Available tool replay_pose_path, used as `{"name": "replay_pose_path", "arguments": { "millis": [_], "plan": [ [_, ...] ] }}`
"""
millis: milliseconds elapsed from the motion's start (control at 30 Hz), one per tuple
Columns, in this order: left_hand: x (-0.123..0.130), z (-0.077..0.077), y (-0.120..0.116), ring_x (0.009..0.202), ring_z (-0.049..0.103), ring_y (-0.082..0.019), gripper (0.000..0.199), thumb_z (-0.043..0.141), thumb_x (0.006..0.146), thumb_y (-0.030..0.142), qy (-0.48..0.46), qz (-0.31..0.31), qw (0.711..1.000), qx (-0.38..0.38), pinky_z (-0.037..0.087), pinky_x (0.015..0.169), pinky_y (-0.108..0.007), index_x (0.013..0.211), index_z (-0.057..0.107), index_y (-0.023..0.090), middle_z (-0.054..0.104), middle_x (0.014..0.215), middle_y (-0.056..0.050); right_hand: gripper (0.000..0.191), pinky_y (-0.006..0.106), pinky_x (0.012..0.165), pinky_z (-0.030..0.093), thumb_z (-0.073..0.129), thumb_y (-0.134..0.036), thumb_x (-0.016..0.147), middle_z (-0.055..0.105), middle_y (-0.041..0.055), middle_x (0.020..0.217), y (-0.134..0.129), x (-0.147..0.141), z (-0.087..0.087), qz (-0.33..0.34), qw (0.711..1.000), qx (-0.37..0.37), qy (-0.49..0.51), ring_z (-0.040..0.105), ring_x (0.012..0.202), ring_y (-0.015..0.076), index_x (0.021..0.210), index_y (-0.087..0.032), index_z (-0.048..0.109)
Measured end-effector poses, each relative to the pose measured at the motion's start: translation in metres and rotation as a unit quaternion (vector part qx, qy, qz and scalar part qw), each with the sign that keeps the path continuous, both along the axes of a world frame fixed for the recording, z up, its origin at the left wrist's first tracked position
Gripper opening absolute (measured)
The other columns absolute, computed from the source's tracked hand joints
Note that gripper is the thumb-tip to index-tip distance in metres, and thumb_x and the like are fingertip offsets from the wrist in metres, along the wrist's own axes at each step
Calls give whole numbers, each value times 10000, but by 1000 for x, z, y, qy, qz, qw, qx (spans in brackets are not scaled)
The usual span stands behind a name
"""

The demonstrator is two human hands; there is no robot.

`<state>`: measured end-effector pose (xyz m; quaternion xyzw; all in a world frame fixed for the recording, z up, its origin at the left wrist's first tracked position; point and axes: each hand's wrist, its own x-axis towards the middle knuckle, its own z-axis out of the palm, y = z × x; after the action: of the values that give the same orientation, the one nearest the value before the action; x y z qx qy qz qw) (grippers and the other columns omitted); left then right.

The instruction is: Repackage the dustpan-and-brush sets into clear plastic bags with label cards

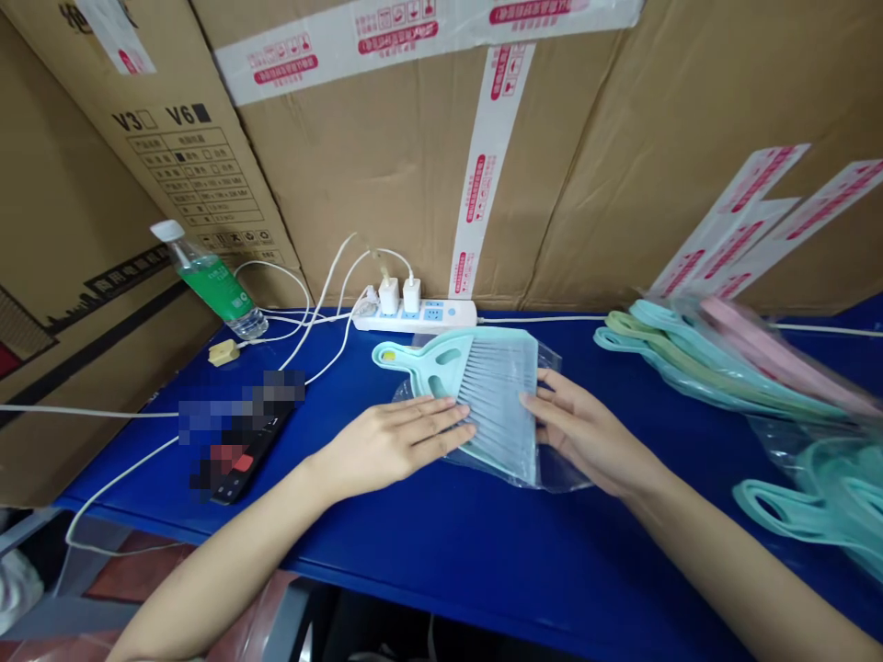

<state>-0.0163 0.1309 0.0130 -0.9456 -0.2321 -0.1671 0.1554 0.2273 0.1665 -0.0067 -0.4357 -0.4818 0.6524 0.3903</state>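
A light-blue dustpan and brush set (450,365), nested together, lies on a clear plastic bag (556,464) at the middle of the blue table. Its looped handle points left, and the pale bristles fan out to the right. Across the lower left part of the set rests my left hand (414,437), its fingers stretched out and flat. My right hand (579,423) grips the set's right edge, thumb on top and the other fingers at the edge and behind. How much of the set is inside the bag I cannot tell.
Bagged dustpan sets (696,359) in blue, green and pink lie at the right, with more blue ones (814,506) nearer. Behind stand a power strip (455,315) with chargers and cables, and tall cardboard boxes (386,156). Leftward are a bottle (213,285) and a black remote (255,450).
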Motion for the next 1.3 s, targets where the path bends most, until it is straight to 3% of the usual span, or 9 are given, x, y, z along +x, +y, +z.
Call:
{"name": "replay_pose_path", "arguments": {
  "millis": [100,267,500,767,933,1033,1100,1233,1300],
  "plan": [
    [-9,1,4,1274,549,-158,371,369,992,93,30,49,998,-9,500,1060,-313,1280,588,175,644,1304,-46,587,448,750,590,763,-559,667,719,98,1074,4,8,1,7,999,23,-29,699,939,278,1115,-242,555],
    [-27,17,9,1209,608,-210,407,435,901,10,65,212,973,-57,535,1003,-363,1210,639,181,659,1279,-88,481,449,777,593,716,-526,704,729,82,1059,15,26,7,-48,995,61,-58,683,1012,300,1095,-280,580],
    [-38,25,7,893,676,-351,429,322,802,-34,89,496,857,-103,573,603,-407,972,698,81,719,860,-212,492,446,753,589,697,-556,707,735,71,1042,15,28,14,-61,991,99,-69,689,985,302,1104,-293,572],
    [-42,22,6,841,667,-411,459,232,807,13,7,597,801,-57,550,561,-457,955,662,-51,656,728,-306,555,454,766,575,686,-580,717,726,92,1048,8,22,14,-1,993,82,-90,681,996,297,1147,-254,556],
    [-43,24,15,800,701,-402,453,284,815,43,17,610,789,-73,555,594,-459,1097,605,-108,676,766,-317,618,478,822,558,697,-642,697,713,108,1090,8,21,12,27,993,82,-85,682,987,288,1157,-255,556],
    [-43,24,22,916,690,-414,513,367,901,200,27,600,793,-99,567,686,-457,1245,491,-159,682,888,-341,614,475,846,554,694,-636,701,708,108,1110,7,20,10,33,993,79,-81,681,995,279,1160,-254,555],
    [-40,23,21,1029,657,-407,608,409,946,357,2,549,833,-69,559,781,-467,1328,430,-116,675,1023,-332,580,467,838,558,676,-612,727,708,105,1116,7,20,9,35,992,86,-90,681,996,274,1168,-255,559],
    [-26,11,16,1196,575,-329,599,453,965,442,-23,320,946,-43,490,976,-469,1420,369,62,609,1274,-230,552,456,840,554,655,-578,753,707,100,1105,7,21,8,43,990,94,-101,677,997,263,1188,-251,567],
    [-17,4,15,1170,592,-303,543,480,964,388,3,253,964,-77,498,971,-453,1406,381,88,624,1250,-193,551,448,850,549,637,-579,765,705,94,1089,9,23,9,76,987,90,-107,675,982,252,1202,-250,569]
  ]
}}
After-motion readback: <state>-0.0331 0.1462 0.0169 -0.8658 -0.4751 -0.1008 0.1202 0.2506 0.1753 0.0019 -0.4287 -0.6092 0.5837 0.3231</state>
